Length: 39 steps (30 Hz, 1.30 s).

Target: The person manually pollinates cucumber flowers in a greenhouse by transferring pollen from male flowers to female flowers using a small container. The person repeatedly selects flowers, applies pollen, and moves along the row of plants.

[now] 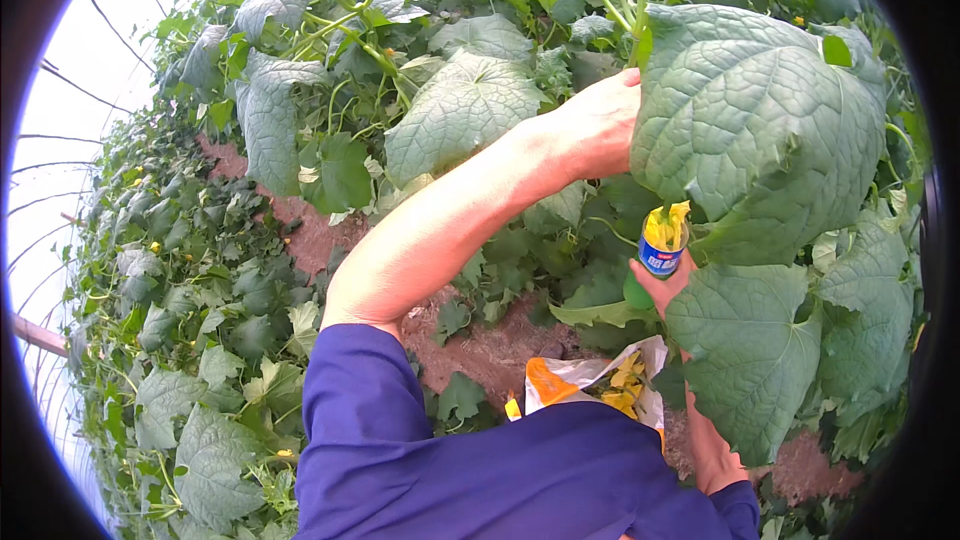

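My right hand [666,286] is wrapped around a plastic bottle [662,258] with a blue label. Yellow flower petals [665,226] show at the bottle's upper end. My left arm stretches across the view, and my left hand [607,120] reaches behind a large green leaf [757,112]. That leaf hides most of its fingers; one fingertip shows beside a thick plant stem [641,15]. What those fingers hold cannot be seen. Another broad leaf [750,345] covers part of my right wrist and forearm.
Close to my body is an open white and orange bag [559,382] with yellow flowers [626,386] in it. Leafy vines [247,270] crowd both sides, with reddish soil [487,345] between them. Greenhouse hoops [60,135] curve along the left.
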Tool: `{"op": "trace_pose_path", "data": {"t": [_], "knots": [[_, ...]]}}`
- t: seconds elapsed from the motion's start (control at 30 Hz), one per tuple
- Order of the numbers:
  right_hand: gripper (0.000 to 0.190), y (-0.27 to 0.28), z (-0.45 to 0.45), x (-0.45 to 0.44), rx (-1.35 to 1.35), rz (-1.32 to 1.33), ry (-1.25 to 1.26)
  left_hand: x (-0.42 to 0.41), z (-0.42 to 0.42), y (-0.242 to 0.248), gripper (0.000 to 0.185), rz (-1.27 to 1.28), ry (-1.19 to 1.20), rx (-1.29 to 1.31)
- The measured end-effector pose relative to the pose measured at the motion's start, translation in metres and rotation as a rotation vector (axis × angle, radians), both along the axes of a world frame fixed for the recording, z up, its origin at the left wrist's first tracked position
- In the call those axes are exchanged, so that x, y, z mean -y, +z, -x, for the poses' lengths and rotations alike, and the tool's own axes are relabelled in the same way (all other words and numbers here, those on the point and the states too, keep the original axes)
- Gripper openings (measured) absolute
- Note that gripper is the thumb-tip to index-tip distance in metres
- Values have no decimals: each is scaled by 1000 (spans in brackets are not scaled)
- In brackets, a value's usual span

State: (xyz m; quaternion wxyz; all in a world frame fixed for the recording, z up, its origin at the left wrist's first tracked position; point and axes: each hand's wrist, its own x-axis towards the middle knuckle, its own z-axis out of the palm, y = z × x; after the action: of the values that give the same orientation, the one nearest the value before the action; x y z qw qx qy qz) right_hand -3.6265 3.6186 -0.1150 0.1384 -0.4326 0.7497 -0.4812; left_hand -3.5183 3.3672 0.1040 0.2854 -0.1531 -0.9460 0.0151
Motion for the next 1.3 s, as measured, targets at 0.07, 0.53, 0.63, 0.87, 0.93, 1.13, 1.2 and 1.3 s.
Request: {"op": "trace_pose_path", "data": {"t": [0.07,0.53,0.63,0.87,0.93,1.13,1.2,1.3], "knots": [[55,-8,1,2,3,3,75,22,-14,-31,39,-132,106,73],[59,-9,52,-60,72,12,196,-13,-46,-26,34,-183,584,137],[60,-6,53,-70,86,10,211,-20,-50,-28,33,-163,633,119],[63,-2,48,-90,84,-35,219,-24,-43,-42,30,-124,669,-7],[63,-1,47,-99,89,-50,199,-28,-40,-45,30,-120,668,-31],[65,12,19,-113,144,-61,273,-27,-76,-35,28,-77,755,-53],[66,19,9,-122,164,-56,316,-31,-80,-31,27,-62,764,-73],[67,30,-14,-132,223,-31,434,-55,-96,-16,26,-33,798,-107]]}}
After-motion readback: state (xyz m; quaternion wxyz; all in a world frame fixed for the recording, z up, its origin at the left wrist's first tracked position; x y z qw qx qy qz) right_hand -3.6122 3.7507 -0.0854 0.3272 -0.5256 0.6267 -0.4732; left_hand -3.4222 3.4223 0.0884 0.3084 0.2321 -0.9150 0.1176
